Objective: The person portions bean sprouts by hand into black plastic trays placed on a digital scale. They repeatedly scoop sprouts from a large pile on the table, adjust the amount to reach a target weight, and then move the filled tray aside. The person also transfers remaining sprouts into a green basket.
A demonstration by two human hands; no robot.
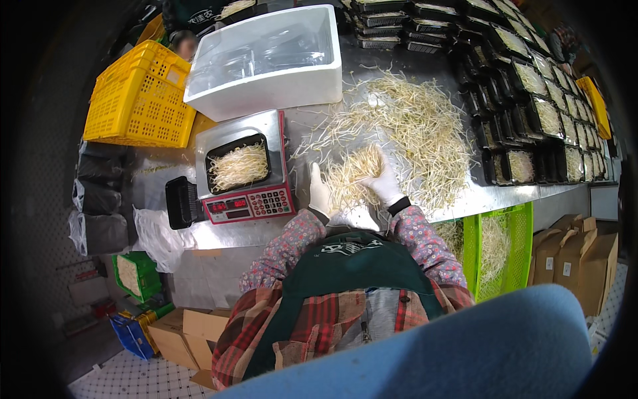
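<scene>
Both my hands wear white gloves at the front of the steel table. My right hand has its fingers closed around a bunch of pale bean sprouts. My left hand is upright at the bunch's left side, its fingers extended and open. Beyond them spreads a loose heap of sprouts. To my left, a red-framed digital scale bears a black tray full of sprouts, with an empty black tray beside it.
A yellow crate and white foam box stand at the back, near a partly hidden person. Stacked packed trays line the right. Green crates, paper bags, cardboard boxes and plastic bags sit around the front.
</scene>
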